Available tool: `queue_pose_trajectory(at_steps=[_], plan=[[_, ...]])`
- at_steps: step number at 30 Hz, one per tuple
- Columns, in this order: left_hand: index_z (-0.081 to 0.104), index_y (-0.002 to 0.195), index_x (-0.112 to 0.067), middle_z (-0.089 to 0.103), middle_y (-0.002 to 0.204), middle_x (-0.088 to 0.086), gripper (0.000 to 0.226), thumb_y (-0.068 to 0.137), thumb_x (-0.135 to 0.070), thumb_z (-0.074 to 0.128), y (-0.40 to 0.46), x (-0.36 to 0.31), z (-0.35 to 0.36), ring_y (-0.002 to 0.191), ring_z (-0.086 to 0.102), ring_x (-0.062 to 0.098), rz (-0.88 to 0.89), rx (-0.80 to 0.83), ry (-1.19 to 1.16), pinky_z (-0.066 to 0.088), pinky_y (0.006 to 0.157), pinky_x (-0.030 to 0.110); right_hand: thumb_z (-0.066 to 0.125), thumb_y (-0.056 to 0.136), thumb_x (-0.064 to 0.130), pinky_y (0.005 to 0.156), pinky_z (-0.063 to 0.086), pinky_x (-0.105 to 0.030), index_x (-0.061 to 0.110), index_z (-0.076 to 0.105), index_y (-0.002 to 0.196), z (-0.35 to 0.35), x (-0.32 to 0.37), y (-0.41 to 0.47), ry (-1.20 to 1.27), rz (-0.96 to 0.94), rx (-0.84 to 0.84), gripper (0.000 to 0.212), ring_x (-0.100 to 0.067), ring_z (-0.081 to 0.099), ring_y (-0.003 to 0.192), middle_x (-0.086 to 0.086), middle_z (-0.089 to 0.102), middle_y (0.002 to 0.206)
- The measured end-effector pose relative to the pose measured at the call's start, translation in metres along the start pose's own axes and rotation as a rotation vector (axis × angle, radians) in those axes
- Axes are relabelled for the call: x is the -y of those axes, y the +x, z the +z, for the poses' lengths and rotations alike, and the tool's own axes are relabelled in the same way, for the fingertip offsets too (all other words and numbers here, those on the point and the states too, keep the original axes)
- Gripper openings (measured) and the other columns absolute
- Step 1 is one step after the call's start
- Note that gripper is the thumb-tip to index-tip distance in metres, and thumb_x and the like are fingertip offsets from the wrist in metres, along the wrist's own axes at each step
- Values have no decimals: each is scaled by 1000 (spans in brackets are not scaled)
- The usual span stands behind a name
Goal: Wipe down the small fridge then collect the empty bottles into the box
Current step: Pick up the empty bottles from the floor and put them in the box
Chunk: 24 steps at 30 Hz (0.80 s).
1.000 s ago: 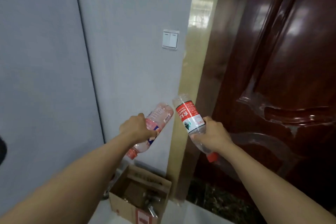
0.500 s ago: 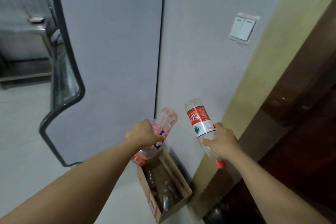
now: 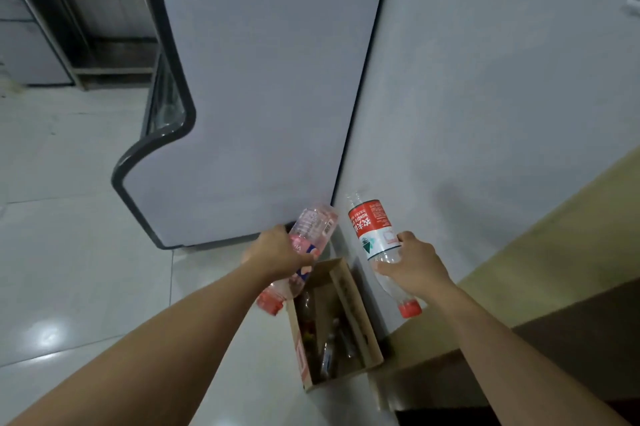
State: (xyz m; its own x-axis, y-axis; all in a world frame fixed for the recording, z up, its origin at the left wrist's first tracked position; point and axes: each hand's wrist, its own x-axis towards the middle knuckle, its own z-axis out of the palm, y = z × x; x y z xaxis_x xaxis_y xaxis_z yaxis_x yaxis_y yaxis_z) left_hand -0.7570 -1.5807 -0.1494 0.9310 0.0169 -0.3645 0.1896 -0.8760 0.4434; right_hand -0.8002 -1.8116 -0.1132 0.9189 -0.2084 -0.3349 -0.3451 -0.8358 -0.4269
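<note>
The left hand [image 3: 277,254] grips a pink bottle [image 3: 311,228]. The right hand [image 3: 414,261] grips a red-label bottle [image 3: 372,228]. Both hang over the cardboard box [image 3: 346,282].

Pink-labelled clear bottle [image 3: 313,240] and red-labelled clear bottle [image 3: 375,235], both held tilted, red caps down, above open cardboard box [image 3: 356,318] on the floor, more bottles inside.

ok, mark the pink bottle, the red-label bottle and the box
pink bottle [image 3: 313,225]: head view, clear upper body.
red-label bottle [image 3: 370,220]: head view, red label.
box [image 3: 356,310]: head view, right wall.
</note>
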Motion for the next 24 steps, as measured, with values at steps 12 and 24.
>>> queue_pose_trajectory(at_steps=[12,24], plan=[[45,118,-15,57,97,2,72,69,-64,65,33,4,110,80,59,18,-318,64,-130,52,66,29,73,77,45,89,53,-41,17,42,126,77,-58,97,-23,-49,241,65,-24,62,106,-5,59,122],[43,122,-15,60,113,5,71,73,-62,65,115,54,317,90,60,20,-545,185,-232,56,75,34,69,78,50,95,49,-40,18,36,137,254,-181,188,-56,145,436,75,-25,57,115,-5,54,131]])
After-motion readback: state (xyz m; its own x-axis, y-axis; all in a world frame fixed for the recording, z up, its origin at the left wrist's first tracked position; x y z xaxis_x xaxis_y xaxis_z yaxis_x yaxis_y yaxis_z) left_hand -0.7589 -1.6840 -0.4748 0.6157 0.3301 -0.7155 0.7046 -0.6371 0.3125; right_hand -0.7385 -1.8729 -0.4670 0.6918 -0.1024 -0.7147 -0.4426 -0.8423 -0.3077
